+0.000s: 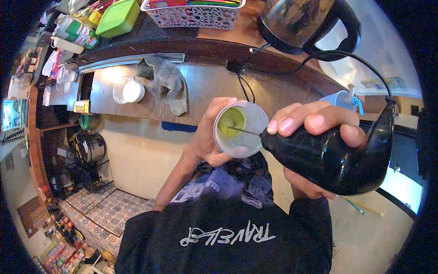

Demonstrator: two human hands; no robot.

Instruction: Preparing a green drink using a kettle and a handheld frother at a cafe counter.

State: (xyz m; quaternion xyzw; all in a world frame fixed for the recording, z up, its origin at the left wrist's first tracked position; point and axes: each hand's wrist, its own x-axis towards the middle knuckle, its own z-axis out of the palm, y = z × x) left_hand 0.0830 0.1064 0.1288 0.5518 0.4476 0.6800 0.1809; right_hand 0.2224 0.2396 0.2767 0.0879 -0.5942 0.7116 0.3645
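Observation:
My left hand point(206, 132) is wrapped around a clear plastic cup point(253, 132), whose mouth is tilted toward me. A green liquid point(232, 119) sits in the bottom of the cup. My right hand point(319, 119) grips a black handheld frother point(319, 162), fingers over the top of its rounded body. Its thin metal shaft point(247, 131) reaches through the cup's mouth into the green liquid, and the tip is hidden there. From the frother's far right end, a black cable point(372, 68) arcs back toward the counter.
On the wooden counter lie a grey cloth point(166, 84) and a small white-topped cup point(133, 92). Behind, a raised shelf holds a white basket point(194, 17), a green lidded box point(117, 18) and a kettle point(296, 23). A blue container point(337, 99) stands at the right.

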